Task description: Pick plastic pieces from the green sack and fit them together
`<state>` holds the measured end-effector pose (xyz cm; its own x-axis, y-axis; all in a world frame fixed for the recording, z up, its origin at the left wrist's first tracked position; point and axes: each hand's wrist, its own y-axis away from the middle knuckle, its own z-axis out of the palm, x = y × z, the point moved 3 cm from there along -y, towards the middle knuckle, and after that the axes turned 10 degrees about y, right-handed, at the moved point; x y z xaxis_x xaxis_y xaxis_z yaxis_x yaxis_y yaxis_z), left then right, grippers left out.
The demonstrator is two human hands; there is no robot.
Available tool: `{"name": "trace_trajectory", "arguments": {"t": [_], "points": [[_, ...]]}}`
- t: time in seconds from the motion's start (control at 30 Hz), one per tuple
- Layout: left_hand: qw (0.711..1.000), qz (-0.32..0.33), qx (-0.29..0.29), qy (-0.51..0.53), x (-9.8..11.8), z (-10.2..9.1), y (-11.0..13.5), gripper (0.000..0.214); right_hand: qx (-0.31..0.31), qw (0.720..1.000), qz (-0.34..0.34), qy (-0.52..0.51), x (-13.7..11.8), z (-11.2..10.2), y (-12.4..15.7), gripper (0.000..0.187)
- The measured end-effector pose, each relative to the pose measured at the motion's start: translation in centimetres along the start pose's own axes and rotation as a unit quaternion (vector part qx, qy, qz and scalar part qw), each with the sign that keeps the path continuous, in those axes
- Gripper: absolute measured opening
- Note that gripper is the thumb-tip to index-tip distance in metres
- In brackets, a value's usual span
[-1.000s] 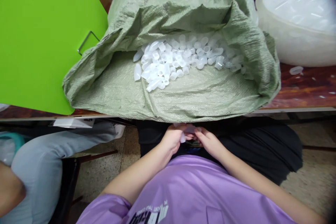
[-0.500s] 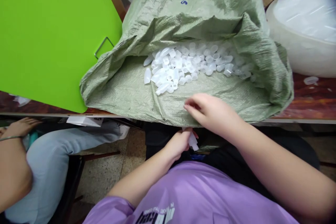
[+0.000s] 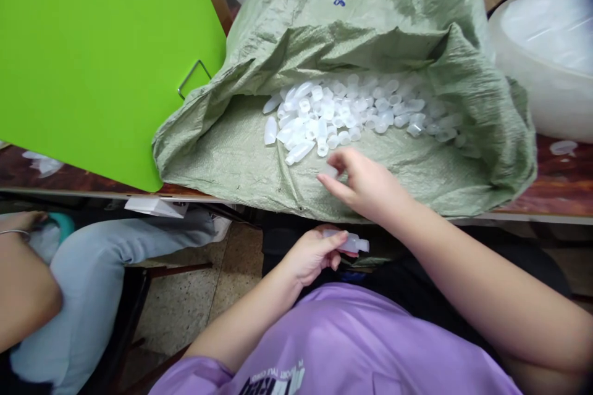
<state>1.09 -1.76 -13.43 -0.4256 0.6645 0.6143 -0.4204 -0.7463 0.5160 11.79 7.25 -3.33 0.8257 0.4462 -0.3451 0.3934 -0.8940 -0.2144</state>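
Near my lap, below the sack's lower edge, my left hand [image 3: 315,256] is closed around a small translucent white plastic bottle [image 3: 356,243]. Its narrow neck points right. Above it, over the front flap of the open green woven sack [image 3: 231,160], my right hand [image 3: 365,185] has thumb and fingers curled together. A small translucent white plastic piece [image 3: 328,171] shows between its fingertips; its exact shape is blurred. Inside the sack's mouth lies a pile of translucent white plastic pieces [image 3: 324,114], some tube-like with pointed ends, others short and ring-like.
A bright green board [image 3: 102,62] with a metal wire handle [image 3: 194,77] stands at the left. On the right, a whitish tub [image 3: 542,86] is heaped with translucent plastic, with a loose piece [image 3: 563,147] below it. Another person's jeans-clad leg [image 3: 106,265] is at lower left.
My left hand has turned, and the bottle now points right rather than downward. A small piece now shows between my right fingertips. The view has shifted slightly.
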Motion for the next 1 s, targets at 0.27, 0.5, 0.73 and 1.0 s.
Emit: {"name": "trace_trajectory", "arguments": {"t": [0.27,0.5,0.73,1.0], "points": [[0.999,-0.046,-0.011,0.014,0.3,0.8,0.1,0.033,-0.084,0.983,-0.101,-0.126,3.2,-0.5,10.8,0.016],[0.996,-0.072,0.035,0.049,0.0,1.4,-0.6,0.031,-0.016,0.985,-0.111,-0.13,4.0,-0.1,11.7,0.018],[0.99,-0.129,0.009,0.046,0.2,1.5,-0.4,0.025,-0.014,0.983,-0.178,-0.033,3.6,0.6,12.8,0.026],[0.958,-0.263,-0.022,0.112,-0.9,1.0,-0.6,0.027,-0.066,0.983,-0.088,-0.147,4.3,2.2,13.5,0.027]]}}
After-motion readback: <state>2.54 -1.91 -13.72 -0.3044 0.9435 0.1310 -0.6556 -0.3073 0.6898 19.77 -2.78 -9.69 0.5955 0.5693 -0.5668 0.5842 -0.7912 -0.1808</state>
